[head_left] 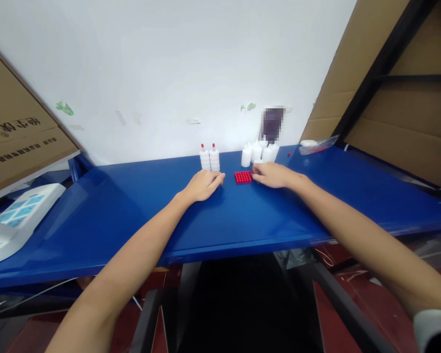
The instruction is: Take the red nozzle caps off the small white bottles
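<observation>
My left hand (205, 185) rests low over the blue table, with its thumb apart from loosely bent fingers and nothing visible in it. Just behind it stand two white ribbed bottles (209, 159) with red tips, their lower ends partly hidden by the hand. A small block of red caps (243, 177) in tidy rows lies between my hands. At the block's right edge is my right hand (272, 175), thumb and fingers bent but apart; whether it touches the caps I cannot tell. Several white bottles (246, 156) are grouped behind the right hand.
The blue table (132, 211) runs along a white wall. A white device with blue panels (24, 208) sits at left, below a cardboard box (18, 127). A clear plastic bag (319, 145) and a single red cap (289, 154) lie at back right.
</observation>
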A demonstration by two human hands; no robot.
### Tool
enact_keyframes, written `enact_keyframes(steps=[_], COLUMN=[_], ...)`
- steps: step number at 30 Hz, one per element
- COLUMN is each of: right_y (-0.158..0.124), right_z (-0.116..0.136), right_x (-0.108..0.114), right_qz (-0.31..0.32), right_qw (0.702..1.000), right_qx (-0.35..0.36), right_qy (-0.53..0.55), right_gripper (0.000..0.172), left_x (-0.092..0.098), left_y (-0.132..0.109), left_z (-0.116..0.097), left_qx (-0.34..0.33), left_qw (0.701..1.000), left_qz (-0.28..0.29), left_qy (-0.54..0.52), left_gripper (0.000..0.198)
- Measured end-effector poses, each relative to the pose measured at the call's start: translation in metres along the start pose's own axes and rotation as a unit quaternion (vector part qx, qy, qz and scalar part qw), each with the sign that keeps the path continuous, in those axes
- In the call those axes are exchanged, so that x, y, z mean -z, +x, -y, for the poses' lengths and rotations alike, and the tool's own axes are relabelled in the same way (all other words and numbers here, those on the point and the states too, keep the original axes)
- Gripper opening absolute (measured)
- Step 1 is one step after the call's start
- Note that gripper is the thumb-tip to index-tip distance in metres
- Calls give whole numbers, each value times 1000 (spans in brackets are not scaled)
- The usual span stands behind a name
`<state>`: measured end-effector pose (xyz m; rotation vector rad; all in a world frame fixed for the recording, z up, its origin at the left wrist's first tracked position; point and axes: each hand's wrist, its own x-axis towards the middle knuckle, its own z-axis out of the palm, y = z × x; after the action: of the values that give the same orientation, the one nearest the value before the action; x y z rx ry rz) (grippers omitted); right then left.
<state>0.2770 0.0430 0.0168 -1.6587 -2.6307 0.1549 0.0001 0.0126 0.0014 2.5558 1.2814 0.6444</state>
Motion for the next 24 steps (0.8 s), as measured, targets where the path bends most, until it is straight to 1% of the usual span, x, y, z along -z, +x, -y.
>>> enact_keyframes(steps=[6, 13, 19, 24], right_y=[1, 1, 0, 0], right_z=[-4, -3, -2, -3], right_x=[-1, -2, -3, -2], right_qz=[-15, -61, -54, -36], right_qw=[1000, 998, 998, 999], right_qx=[7, 12, 18, 23], right_qy=[6, 20, 29, 22], right_gripper=[17, 20, 18, 18], left_x=[0, 0, 1, 2], left_y=[0, 1, 0, 0], left_z=[1, -1, -2, -2], left_qx=[-2, -5, -2, -3], left_qw=[1000, 1000, 1000, 1000], left_qz=[-1, -2, -1, 0], left_qy=[5, 9, 9, 9], left_gripper=[53, 53, 52, 52])
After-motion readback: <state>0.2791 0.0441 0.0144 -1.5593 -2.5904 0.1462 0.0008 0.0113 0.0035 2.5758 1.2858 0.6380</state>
